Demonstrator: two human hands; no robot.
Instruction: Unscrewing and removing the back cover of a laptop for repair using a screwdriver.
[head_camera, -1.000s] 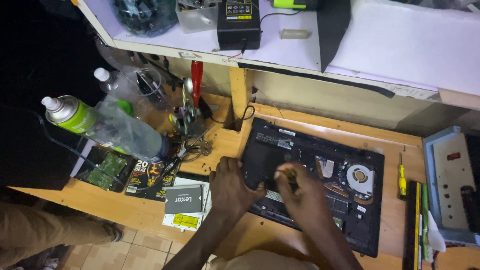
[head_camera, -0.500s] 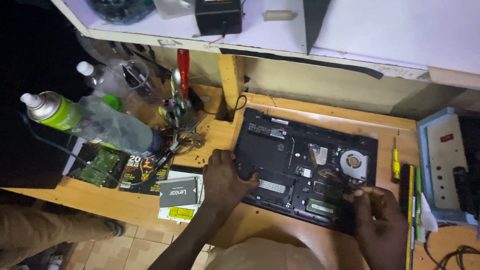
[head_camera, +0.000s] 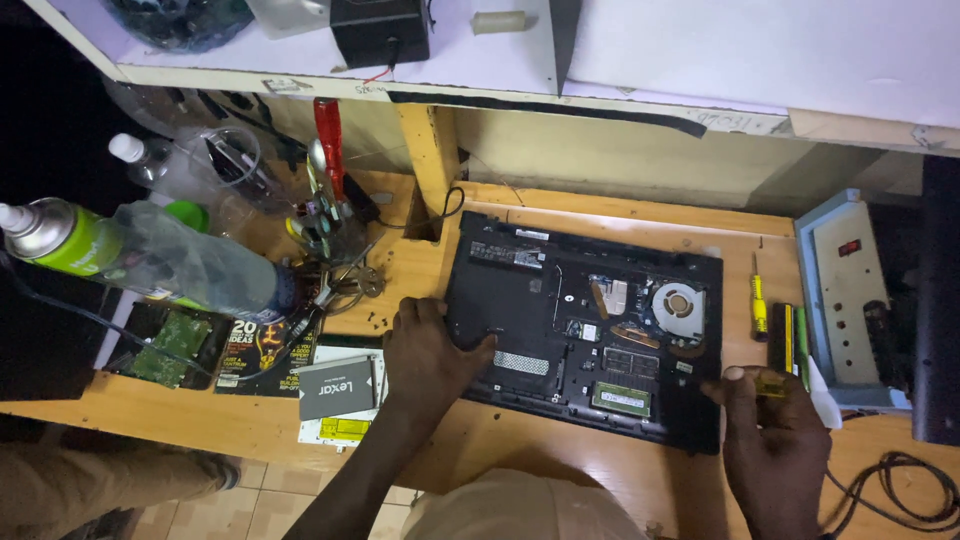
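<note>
A: Head view: what is carried by the wooden table (head_camera: 600, 490), from the largest thing down?

B: An opened black laptop (head_camera: 585, 325), bottom cover off, is laid flat near the middle of the table, toward the back edge. Its fan (head_camera: 678, 303) is seen near the laptop's back right corner, and 1 green memory module (head_camera: 620, 399) lies near its front edge.

A: And beside it?

B: A grey power unit (head_camera: 845, 290) is set at the right edge of the table. At the left edge, 1 green spray can (head_camera: 65, 240) and a clear plastic bottle (head_camera: 190, 262) are laid on their sides, with a green circuit board (head_camera: 170, 345) and a magazine (head_camera: 262, 350) near the front left corner. A small grey drive (head_camera: 338, 388) is placed just beside the magazine.

A: How are the hands described?

B: The left hand (head_camera: 430, 355) is spread palm down, its fingertips pressed on the laptop's left edge; nothing is gripped by it. The right hand (head_camera: 775, 440) is closed around a yellow-handled tool (head_camera: 768, 385) at the laptop's front right corner, just off the casing.

A: Anything smaller?

B: 1 yellow screwdriver (head_camera: 759, 305) is laid between the laptop and the power unit. Red-handled pliers (head_camera: 328, 140) are stood upright near the back left.
</note>
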